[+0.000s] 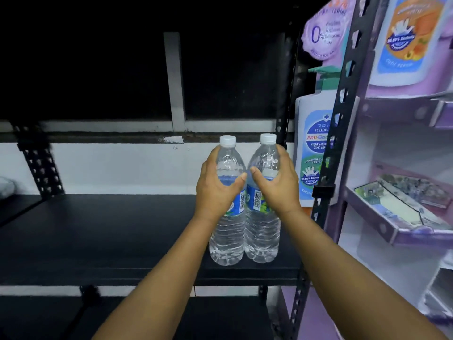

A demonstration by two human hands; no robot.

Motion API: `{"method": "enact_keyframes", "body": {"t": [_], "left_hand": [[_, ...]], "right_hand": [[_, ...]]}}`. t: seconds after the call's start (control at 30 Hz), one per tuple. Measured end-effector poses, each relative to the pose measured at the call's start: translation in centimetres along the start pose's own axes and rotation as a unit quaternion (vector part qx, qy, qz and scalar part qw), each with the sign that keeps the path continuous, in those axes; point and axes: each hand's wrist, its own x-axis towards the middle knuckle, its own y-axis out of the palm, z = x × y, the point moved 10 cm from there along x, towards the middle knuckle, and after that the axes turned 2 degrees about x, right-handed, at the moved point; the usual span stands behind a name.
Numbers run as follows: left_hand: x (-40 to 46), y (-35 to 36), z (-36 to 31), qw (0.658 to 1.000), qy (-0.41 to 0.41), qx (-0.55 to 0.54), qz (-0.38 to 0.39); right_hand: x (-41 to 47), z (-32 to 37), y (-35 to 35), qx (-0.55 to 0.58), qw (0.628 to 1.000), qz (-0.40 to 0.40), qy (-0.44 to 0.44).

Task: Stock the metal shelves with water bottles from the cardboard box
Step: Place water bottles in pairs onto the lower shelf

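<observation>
From the head camera, two full water bottles stand upright side by side, touching, at the right end of the dark metal shelf [110, 231], close to its front edge and just left of the perforated upright post [343, 133]. The left hand [215, 190] wraps the left bottle [228, 236] at its shoulder and upper label, fingers curled round the far side at nine o'clock and the thumb pressed across the front toward three o'clock. The right hand [277, 187] mirrors it on the right bottle [262, 236], fingers curled round at three o'clock, thumb pointing to nine. Both white caps sit at twelve o'clock above the knuckles. Whether the bases rest fully on the shelf board I cannot tell for sure, though they look seated. Filled to the shoulder, these will likely feel fairly heavy, with thin ribbed walls that give under a squeeze and a glossy label that may slip; the firmer shoulder above the label looks the best place to hold. Washing-liquid bottles [316, 153] crowd the neighbouring rack at three o'clock. The cardboard box is out of view.
</observation>
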Motion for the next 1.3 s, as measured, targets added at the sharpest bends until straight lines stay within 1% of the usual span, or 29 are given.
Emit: {"method": "enact_keyframes", "body": {"t": [0.2,0.43,0.63,0.73,0.87,1.03,1.2,1.3], "left_hand": [[0.1,-0.1,0.0,0.999,0.027,0.008,-0.015],[0.2,0.0,0.4,1.000,0.026,-0.004,-0.009],[0.5,0.0,0.1,0.999,0.032,-0.019,0.019],[0.5,0.0,0.3,0.999,0.028,-0.026,0.035],[0.4,0.1,0.3,0.995,0.037,-0.037,0.089],[-0.4,0.2,0.5,0.989,0.044,-0.070,0.126],[-2.0,0.7,2.0,0.989,0.022,-0.078,0.122],[-3.2,0.9,3.1,0.991,0.003,-0.062,0.116]], "right_hand": [[-0.1,-0.5,-0.1,0.013,1.000,-0.015,0.009],[-0.3,-0.5,0.0,0.022,0.999,-0.021,0.014],[-0.8,0.1,-0.3,0.010,0.999,-0.021,0.025],[-1.0,0.4,-0.2,-0.016,0.999,-0.024,0.022],[-2.4,0.7,0.0,-0.032,0.999,-0.028,0.012],[-3.5,0.7,0.3,-0.017,1.000,-0.023,0.003],[-4.4,0.1,0.5,-0.024,1.000,0.005,0.001],[-5.3,-1.1,0.6,-0.023,1.000,0.016,0.011]]}}
